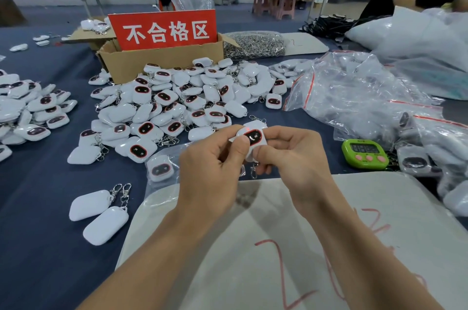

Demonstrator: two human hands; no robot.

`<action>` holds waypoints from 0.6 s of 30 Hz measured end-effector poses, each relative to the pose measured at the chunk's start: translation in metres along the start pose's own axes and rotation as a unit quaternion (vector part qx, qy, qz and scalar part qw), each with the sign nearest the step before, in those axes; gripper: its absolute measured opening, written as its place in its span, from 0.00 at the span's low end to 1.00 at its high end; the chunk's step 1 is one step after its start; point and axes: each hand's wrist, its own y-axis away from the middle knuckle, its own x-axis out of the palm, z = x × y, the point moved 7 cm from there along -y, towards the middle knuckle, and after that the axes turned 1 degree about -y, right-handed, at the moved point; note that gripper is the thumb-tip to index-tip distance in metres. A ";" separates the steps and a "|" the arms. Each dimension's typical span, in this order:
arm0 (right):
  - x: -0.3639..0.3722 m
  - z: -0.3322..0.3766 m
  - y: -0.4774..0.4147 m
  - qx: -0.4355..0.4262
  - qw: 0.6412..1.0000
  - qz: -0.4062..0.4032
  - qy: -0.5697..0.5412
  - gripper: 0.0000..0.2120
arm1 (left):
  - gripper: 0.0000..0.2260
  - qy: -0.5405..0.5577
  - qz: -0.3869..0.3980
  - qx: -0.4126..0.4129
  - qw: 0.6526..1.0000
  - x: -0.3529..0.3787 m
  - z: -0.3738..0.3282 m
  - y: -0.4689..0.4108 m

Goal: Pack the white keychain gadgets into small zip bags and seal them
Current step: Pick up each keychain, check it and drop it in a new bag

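Being pinched by the left hand (215, 160) and gripped in the curled fingers of the right hand (291, 155), the white keychain gadget (253, 136) is held just above the surface (38, 183). Its dark face is turned upward, and its long axis runs roughly away from the person, with the clasp (254, 170) hanging nearest. It is probably best slid body-first into a zip bag (354, 97).

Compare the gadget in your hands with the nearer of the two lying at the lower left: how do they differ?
The held gadget shows its dark, red-rimmed face with a small red light lit; the lying gadget shows only a plain white back. The held gadget is pinched between the left hand and right hand; the lying gadget rests on the blue cloth. Both are white and rounded, each with a metal clip.
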 end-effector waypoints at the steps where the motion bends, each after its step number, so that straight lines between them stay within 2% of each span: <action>1: 0.000 0.001 0.000 -0.004 1.000 -0.001 0.003 0.08 | 0.06 -0.003 -0.001 -0.001 1.000 -0.001 -0.001 0.000; 6: -0.008 0.005 0.000 -0.044 0.997 -0.052 0.041 0.08 | 0.06 -0.072 -0.034 -0.008 0.997 -0.008 -0.003 0.000; 10: -0.021 0.009 -0.003 -0.086 0.989 -0.093 0.072 0.15 | 0.14 -0.200 -0.071 0.021 0.977 -0.010 -0.011 0.003; 16: -0.017 0.013 -0.002 -0.130 0.981 -0.098 0.107 0.18 | 0.10 -0.207 -0.107 0.112 0.966 -0.014 -0.022 0.006; 18: -0.018 0.014 -0.002 -0.132 0.981 -0.098 0.102 0.18 | 0.09 -0.211 -0.107 0.118 0.965 -0.014 -0.023 0.006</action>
